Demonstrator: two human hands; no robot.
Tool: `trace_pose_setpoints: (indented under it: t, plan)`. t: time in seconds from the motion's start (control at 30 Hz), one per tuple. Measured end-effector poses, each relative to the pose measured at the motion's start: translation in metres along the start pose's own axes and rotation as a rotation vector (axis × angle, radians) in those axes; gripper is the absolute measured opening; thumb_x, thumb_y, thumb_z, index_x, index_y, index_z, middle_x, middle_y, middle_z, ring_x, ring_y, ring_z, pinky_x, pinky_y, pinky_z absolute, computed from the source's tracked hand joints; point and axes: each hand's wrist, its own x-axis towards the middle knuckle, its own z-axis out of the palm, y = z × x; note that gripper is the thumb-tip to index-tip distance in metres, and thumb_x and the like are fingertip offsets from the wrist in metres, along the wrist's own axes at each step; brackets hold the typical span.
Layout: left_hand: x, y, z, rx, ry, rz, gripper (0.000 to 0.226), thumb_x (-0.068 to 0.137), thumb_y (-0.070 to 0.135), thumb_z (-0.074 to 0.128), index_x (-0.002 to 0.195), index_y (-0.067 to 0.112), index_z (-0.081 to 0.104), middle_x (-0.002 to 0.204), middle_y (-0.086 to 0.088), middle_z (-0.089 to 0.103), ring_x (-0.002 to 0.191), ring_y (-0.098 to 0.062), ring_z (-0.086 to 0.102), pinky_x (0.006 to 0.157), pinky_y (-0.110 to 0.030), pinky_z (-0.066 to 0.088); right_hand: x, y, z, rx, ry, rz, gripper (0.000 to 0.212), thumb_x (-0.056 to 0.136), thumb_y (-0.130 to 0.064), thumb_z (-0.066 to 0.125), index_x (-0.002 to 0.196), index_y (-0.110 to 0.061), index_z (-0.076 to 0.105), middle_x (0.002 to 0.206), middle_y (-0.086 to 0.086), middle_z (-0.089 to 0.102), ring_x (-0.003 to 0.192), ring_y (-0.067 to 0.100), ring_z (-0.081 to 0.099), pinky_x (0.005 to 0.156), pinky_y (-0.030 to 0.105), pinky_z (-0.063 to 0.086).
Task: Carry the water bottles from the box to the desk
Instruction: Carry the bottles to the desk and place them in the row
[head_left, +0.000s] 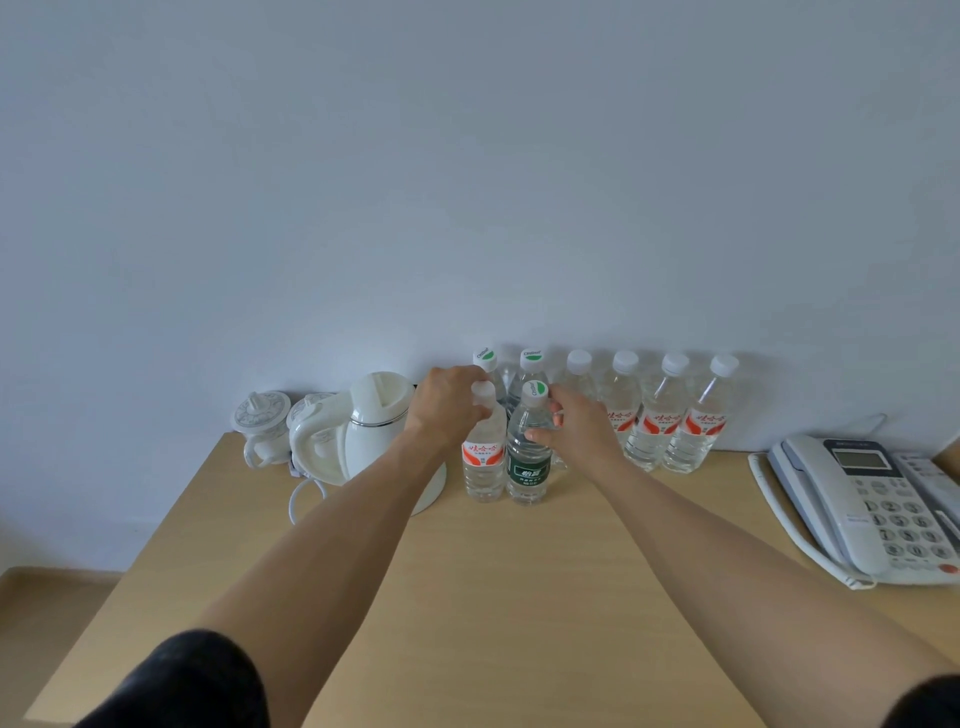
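On the light wooden desk (493, 582) two bottles stand upright side by side in front of a back row. My left hand (448, 402) grips the neck of the red-label bottle (484, 460), which has a white cap. My right hand (582, 426) is wrapped around the shoulder of the green-label bottle (528, 470). Both bottles rest on the desk surface. Behind them, several more bottles (675, 415) line the wall, two with green-marked caps and the rest with red labels. No box is in view.
A white electric kettle (374, 436) with its cord stands just left of the held bottles. A lidded white cup (260, 428) sits further left. A grey desk telephone (878, 504) occupies the right side. The desk's left edge drops to the floor.
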Motion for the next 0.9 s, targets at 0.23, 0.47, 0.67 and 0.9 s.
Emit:
trace_pose_setpoints:
  t: [0.23, 0.47, 0.67, 0.9]
  plan:
    - [-0.001, 0.000, -0.001, 0.024, -0.014, 0.024, 0.048, 0.086, 0.024, 0.079, 0.131, 0.022, 0.064, 0.112, -0.009, 0.071, 0.103, -0.028, 0.065, 0.089, -0.039, 0.054, 0.001, -0.006, -0.006, -0.045, -0.049, 0.065, 0.054, 0.078, -0.025, 0.085, 0.126, -0.015, 0.061, 0.117, 0.004, 0.069, 0.107, 0.023, 0.063, 0.082, 0.026, 0.038]
    - [0.007, 0.004, -0.024, 0.108, 0.135, 0.029, 0.045, 0.089, 0.057, 0.064, 0.123, 0.027, 0.067, 0.107, 0.001, 0.073, 0.104, -0.024, 0.066, 0.082, -0.035, 0.051, 0.006, -0.020, -0.039, -0.122, -0.086, 0.073, 0.052, 0.081, -0.010, 0.075, 0.131, -0.018, 0.061, 0.118, 0.006, 0.067, 0.106, 0.023, 0.065, 0.093, 0.039, 0.054]
    - [0.032, 0.024, -0.064, 0.204, 0.186, 0.061, 0.038, 0.097, 0.049, 0.054, 0.125, 0.027, 0.066, 0.115, 0.000, 0.070, 0.110, -0.025, 0.062, 0.078, -0.031, 0.041, 0.015, -0.031, -0.075, -0.216, 0.047, 0.098, 0.037, 0.093, -0.025, 0.060, 0.131, -0.021, 0.060, 0.125, 0.004, 0.065, 0.111, 0.023, 0.061, 0.082, 0.032, 0.049]
    - [0.048, 0.065, -0.069, 0.339, 0.061, 0.188, 0.043, 0.101, 0.043, 0.046, 0.139, 0.027, 0.056, 0.128, -0.001, 0.065, 0.128, -0.025, 0.049, 0.095, -0.036, 0.041, 0.014, -0.034, -0.102, -0.439, 0.084, 0.173, 0.047, 0.099, -0.040, 0.054, 0.142, -0.021, 0.050, 0.133, 0.008, 0.057, 0.125, 0.029, 0.051, 0.091, 0.039, 0.048]
